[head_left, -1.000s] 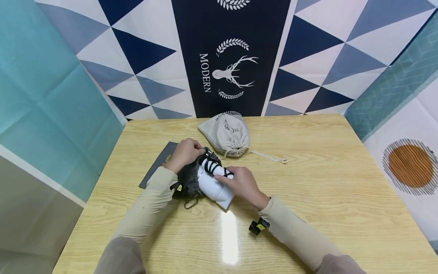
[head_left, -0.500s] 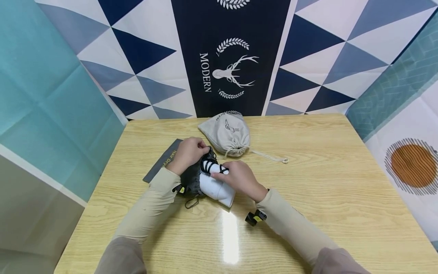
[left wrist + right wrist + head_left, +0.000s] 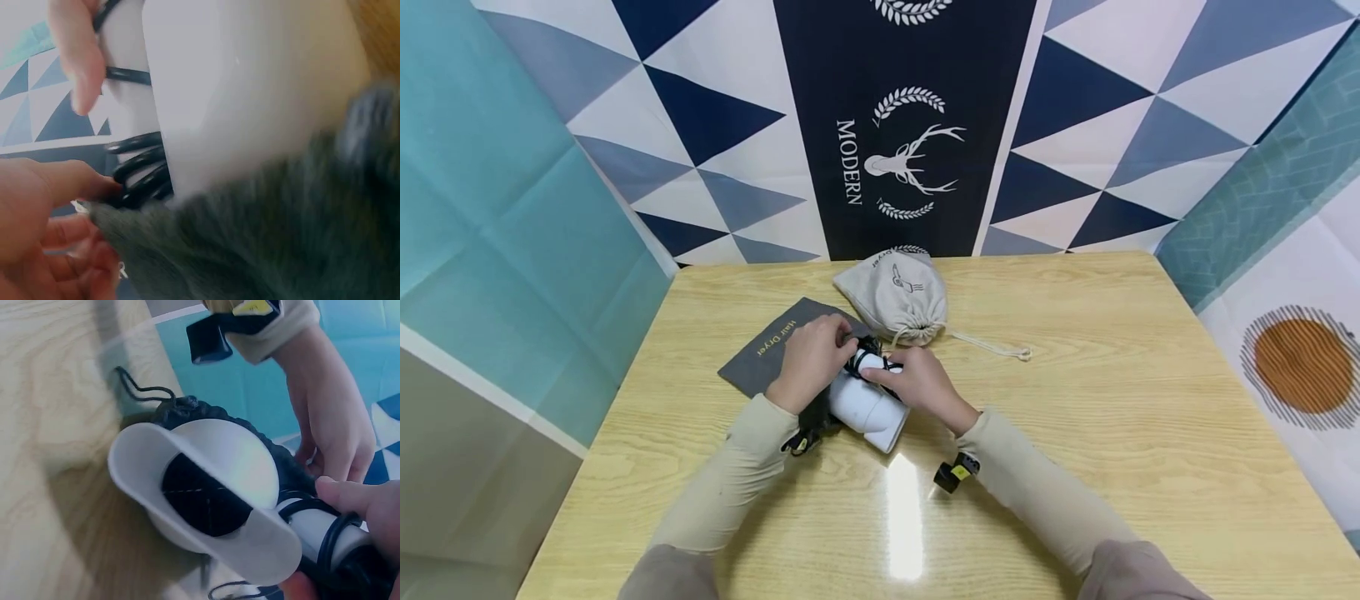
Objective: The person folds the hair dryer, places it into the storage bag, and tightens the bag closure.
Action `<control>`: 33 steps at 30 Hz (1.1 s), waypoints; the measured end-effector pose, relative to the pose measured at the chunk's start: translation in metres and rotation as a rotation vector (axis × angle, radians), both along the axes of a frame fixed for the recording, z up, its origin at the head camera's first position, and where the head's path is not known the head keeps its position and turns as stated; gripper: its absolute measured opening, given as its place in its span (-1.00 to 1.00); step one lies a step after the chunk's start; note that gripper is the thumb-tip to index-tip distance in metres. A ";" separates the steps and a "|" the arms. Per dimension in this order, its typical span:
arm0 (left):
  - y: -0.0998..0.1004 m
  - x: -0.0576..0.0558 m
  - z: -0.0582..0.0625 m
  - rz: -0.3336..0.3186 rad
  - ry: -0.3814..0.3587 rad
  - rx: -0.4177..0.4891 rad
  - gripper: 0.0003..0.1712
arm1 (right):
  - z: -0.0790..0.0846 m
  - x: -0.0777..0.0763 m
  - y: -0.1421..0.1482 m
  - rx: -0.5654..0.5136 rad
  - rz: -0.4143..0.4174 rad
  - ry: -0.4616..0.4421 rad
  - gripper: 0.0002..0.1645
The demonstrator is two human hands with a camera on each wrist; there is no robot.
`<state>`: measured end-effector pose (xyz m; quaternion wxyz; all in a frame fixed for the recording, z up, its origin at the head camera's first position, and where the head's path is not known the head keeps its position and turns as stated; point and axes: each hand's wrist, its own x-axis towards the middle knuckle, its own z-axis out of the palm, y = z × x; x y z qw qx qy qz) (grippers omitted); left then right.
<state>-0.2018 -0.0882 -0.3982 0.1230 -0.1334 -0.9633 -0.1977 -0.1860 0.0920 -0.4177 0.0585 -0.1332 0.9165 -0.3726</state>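
Observation:
A white hair dryer (image 3: 862, 407) lies half inside a dark grey drawstring bag (image 3: 758, 367) marked "Hair Dryer". Black cord (image 3: 142, 164) is wound round the dryer's handle (image 3: 306, 519). My left hand (image 3: 812, 357) pinches the bag's rim beside the cord. The handle is gripped in my right hand (image 3: 922, 385), thumb on top. The right wrist view shows the wide flat nozzle (image 3: 262, 550) sticking out of the bag's gathered mouth. Part of the dryer's body is hidden in the bag.
Behind the hands, a beige drawstring bag (image 3: 898, 296) with a dryer print lies near the back edge, its white cord (image 3: 988, 343) trailing right. The wooden table (image 3: 1097, 400) is bounded by patterned cloth at the back and sides.
My left hand has come slightly lower, and the dark bag's lettered side now shows more fully. The dryer has shifted a little left, and my right hand keeps hold of its handle.

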 end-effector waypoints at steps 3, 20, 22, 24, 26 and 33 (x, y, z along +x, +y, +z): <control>-0.004 0.006 -0.006 0.027 -0.019 0.021 -0.87 | -0.006 -0.002 0.000 -0.032 -0.021 -0.020 -0.41; -0.012 0.015 -0.019 -0.021 -0.166 0.166 -0.90 | -0.033 -0.006 0.000 -0.256 -0.062 -0.212 -0.59; -0.013 0.015 -0.021 -0.029 -0.159 0.109 -0.86 | -0.038 -0.006 0.007 -0.369 -0.054 -0.314 -0.68; -0.014 0.016 -0.021 -0.033 -0.159 0.052 -0.83 | -0.042 -0.005 0.013 -0.524 -0.077 -0.440 -0.60; -0.015 0.016 -0.022 -0.028 -0.156 0.018 -0.84 | -0.047 -0.002 0.019 -0.667 -0.125 -0.548 -0.53; -0.017 0.016 -0.025 -0.008 -0.175 0.128 -0.88 | -0.057 0.009 0.025 -0.905 -0.200 -0.642 -0.47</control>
